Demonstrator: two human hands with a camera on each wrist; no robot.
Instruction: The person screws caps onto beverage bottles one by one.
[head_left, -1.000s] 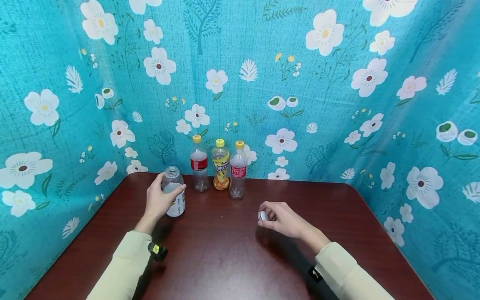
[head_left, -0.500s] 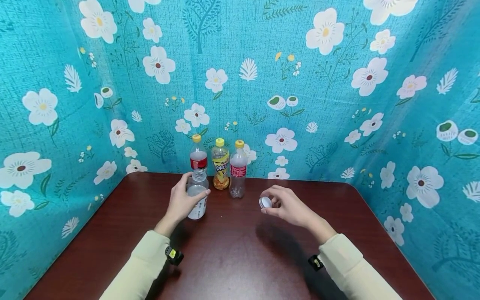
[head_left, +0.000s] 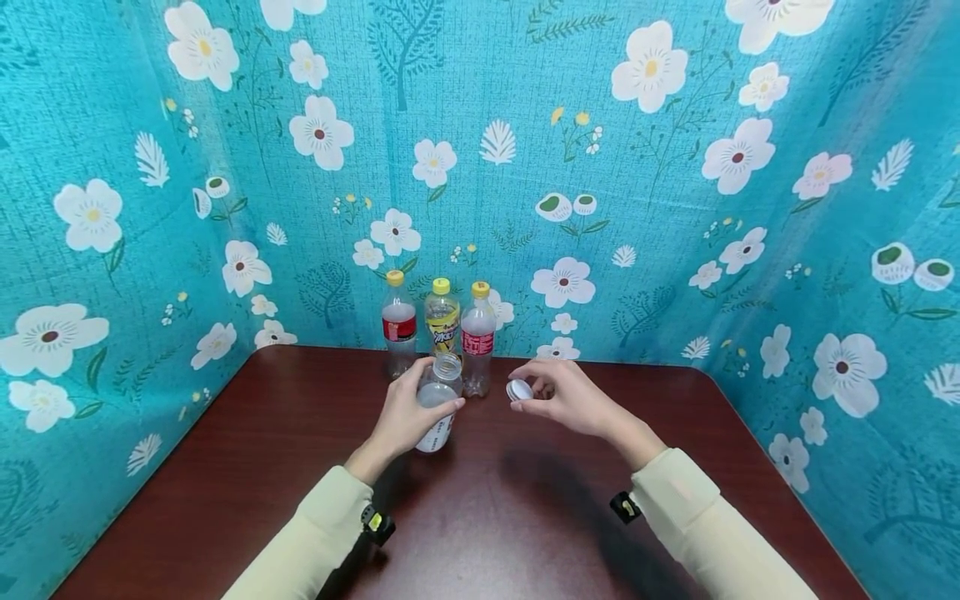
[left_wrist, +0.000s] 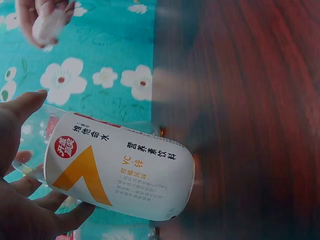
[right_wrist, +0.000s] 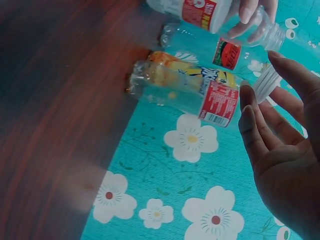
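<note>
My left hand (head_left: 408,417) grips a clear, wide-mouthed bottle (head_left: 435,429) round its upper part. The bottle tilts slightly right and its mouth is uncapped. In the left wrist view its white label (left_wrist: 120,165) carries an orange arrow shape and a red round mark. To the right, my right hand (head_left: 573,396) pinches a white ribbed bottle cap (head_left: 519,390) between thumb and fingers. The right wrist view shows the cap (right_wrist: 267,85) held close to the open bottle neck (right_wrist: 275,37), with a gap between them.
Behind the held bottle stand a red-labelled bottle (head_left: 399,325), a yellow-labelled bottle (head_left: 442,321) and another red-labelled bottle (head_left: 477,342), all with yellow caps. They stand near the back of the dark red table (head_left: 480,517). A blue flowered cloth (head_left: 480,217) hangs behind and at both sides.
My left hand has carried the uncapped bottle rightward, from the table's left side to in front of the standing bottles. My right hand has risen a little and moved slightly left with the cap.
</note>
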